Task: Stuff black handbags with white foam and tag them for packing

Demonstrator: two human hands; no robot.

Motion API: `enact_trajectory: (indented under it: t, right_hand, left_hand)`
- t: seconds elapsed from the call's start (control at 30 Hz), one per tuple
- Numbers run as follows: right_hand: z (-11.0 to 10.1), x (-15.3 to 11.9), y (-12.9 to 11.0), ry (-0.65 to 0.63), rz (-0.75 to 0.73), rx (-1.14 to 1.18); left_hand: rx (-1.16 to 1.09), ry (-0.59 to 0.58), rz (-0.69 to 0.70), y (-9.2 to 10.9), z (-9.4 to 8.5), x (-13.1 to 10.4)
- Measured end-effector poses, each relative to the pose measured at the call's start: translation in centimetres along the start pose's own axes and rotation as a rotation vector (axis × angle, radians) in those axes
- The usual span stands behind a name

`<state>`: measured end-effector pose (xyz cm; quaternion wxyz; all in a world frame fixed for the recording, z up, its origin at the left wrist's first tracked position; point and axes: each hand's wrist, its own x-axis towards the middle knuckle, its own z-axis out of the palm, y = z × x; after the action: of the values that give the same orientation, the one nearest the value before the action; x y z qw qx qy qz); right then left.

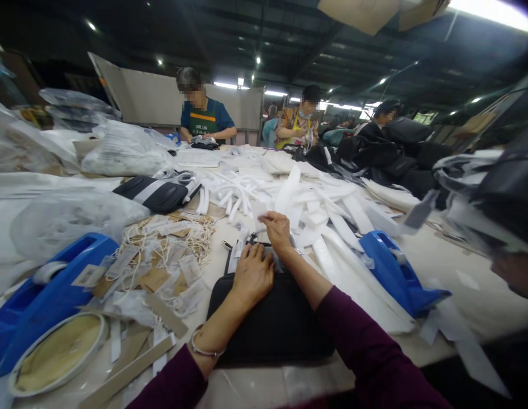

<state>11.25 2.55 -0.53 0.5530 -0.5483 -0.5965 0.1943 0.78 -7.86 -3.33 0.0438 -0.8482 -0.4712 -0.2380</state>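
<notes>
Person's left hand [252, 276] lies flat, fingers together, pressing on a black pouch [272, 318] that sits on the desk [438, 267] right in front of them. Right hand [277, 228] is at the pouch's top edge, grip pinched on a small white strip [259, 211], afaict. Blue tape dispenser [46, 295] on the left, another blue dispenser [396, 272] on the right, w/ hang tags [170, 250] and white strips [315, 204] piled btw them. Three other ppl work at the far end.

One head-worn camera looks forward and down, close over the worktable [455, 284], facing co-workers beyond.
</notes>
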Motion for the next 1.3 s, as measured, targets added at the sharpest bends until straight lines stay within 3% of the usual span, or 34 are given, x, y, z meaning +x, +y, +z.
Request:
enact_trajectory:
  t: [0.17,0.27,0.37,0.5,0.63,0.8,1.13,1.3]
  right_hand:
    - [-0.3,1.7,-1.9,0.1,-0.051,0.027]
    - [-1.7,0.4,-3.8,0.119,-0.133,0.036]
    - [-3.8,-4.0,-5.0,0.018,-0.283,0.007]
    - [-6.8,-11.1,-4.7,-0.171,-0.427,-0.043]
    - [-8.5,-15.0,-3.7,-0.264,-0.514,-0.139]
    - [-9.2,-16.3,-3.4,-0.422,-0.629,-0.322]
    - [-10.4,-18.6,-3.2,-0.525,-0.722,-0.452]
    - [-11.3,-20.3,-3.4,-0.569,-0.73,-0.521]
  left_hand:
    - [0.001,0.019,0.009,-0.1,0.3,-0.1]
    - [0.003,0.03,0.013,-0.2,0.4,-0.2]
    - [-0.016,0.043,0.012,-0.5,0.5,-0.3]
    - [-0.175,0.054,-0.015,-1.0,0.5,-0.3]
    - [-0.27,0.075,-0.113,-1.2,0.3,-0.1]
    - [-0.335,0.093,-0.097,-1.3,-0.1,-0.1]
    - [-0.447,0.066,0.03,-1.8,-0.1,-0.2]
    - [-0.411,0.058,0.113,-1.2,-1.2,-0.9]
